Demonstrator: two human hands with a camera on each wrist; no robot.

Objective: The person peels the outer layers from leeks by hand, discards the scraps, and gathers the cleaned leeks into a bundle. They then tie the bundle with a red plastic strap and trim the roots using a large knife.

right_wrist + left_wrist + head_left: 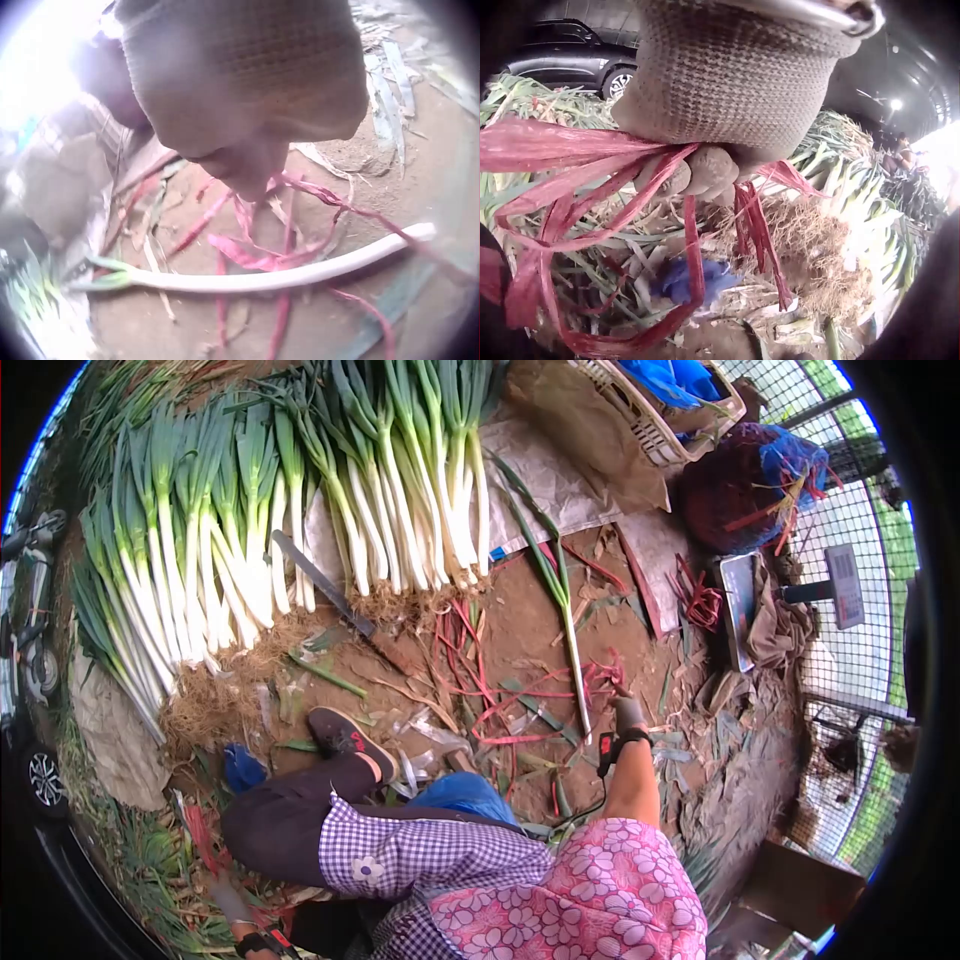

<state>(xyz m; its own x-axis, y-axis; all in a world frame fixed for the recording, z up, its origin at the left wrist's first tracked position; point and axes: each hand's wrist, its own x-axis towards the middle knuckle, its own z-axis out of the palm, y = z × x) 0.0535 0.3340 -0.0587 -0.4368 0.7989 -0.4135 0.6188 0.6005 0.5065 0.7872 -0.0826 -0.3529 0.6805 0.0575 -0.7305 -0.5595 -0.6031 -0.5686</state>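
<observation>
In the head view, the gloved right hand (628,712) reaches down to the dirt floor and touches a tangle of red ties (600,678) right at the white end of a single leek (563,615), which lies apart from the pile. A big stack of leeks (300,510) lies well beyond that leek, roots toward the person, with a long knife (320,585) resting at the stack's root end. The left hand (232,903) hangs low beside the person's bent leg, far from the single leek; its fingers are too small to read here. A plastic crate (655,425) and a scale (740,610) sit off to the right of the single leek.

In the left wrist view, the left hand's curled fingers (705,171) grip a bunch of red ties (592,187), whose strands trail down over green leaf scraps.

In the right wrist view, the right hand's fingertips (251,169) pinch red ties (259,240) just above the single leek (285,276), whose white shaft lies flat on the soil beneath them.
</observation>
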